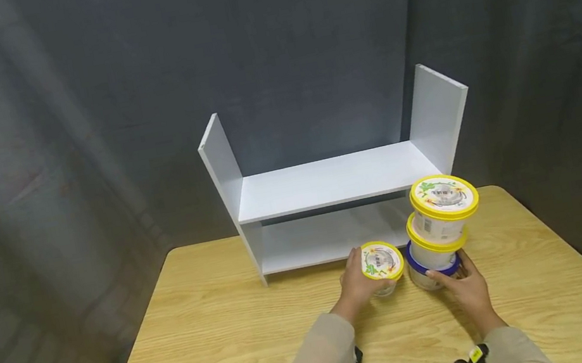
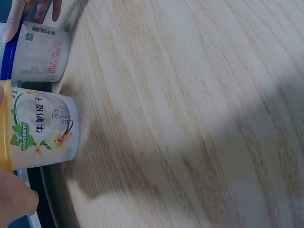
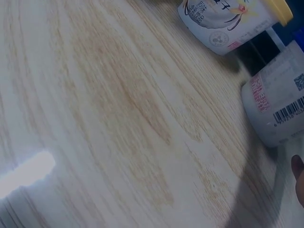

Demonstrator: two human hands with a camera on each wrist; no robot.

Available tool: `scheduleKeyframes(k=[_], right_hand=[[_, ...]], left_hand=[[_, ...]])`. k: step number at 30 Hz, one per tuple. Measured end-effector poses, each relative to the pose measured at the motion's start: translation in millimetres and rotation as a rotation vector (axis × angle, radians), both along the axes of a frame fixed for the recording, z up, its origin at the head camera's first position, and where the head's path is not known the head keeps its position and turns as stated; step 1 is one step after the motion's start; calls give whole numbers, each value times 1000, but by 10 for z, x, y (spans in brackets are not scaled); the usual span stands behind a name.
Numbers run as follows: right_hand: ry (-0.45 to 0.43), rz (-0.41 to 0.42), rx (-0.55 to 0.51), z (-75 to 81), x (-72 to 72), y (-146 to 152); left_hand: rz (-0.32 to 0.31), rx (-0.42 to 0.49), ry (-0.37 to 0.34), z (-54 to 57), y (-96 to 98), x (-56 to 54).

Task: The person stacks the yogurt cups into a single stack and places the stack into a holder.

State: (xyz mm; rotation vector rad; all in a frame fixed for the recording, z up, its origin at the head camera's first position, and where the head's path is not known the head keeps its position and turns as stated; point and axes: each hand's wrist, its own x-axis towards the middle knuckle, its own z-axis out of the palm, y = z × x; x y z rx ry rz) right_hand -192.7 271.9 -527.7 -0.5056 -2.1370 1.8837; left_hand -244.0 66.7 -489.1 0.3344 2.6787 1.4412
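The left hand (image 1: 358, 289) curls its fingers round one tub (image 1: 383, 261), the right hand (image 1: 470, 291) round the bottom of a three-tub pile (image 1: 440, 227), before the white shelf (image 1: 320, 184), seemingly the gripping step, so moving next needs steadiness.

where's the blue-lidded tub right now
In the head view, the blue-lidded tub is right of centre, beneath two stacked yellow-lidded tubs and gripped by the right hand.

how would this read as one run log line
left hand: holds yellow-lidded tub; right hand: grips blue-lidded tub; stacked above blue: two yellow-lidded tubs
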Motion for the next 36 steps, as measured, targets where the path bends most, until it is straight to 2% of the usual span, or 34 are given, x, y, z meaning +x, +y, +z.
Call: scheduleKeyframes(k=[4,13,21,26,29,32,36], right_hand=[[-4,15,-5,-75,-50,30],[-9,29,-38,166,21,-88],[-29,14,-46,159,40,-101],[-51,21,-40,164,55,-98],[-52,23,-32,179,73,-96],[-38,25,-31,173,80,-87],[-18,24,1,95,60,-47]], left_hand=[[20,8,15,4,-8,10],[26,41,18,-42,-54,0],[-14,85,37,-55,-123,28],[-38,103,95,12,-149,70],[-48,116,86,84,-154,80],[-59,136,44,165,-154,74],[-76,148,24,297,-164,74]])
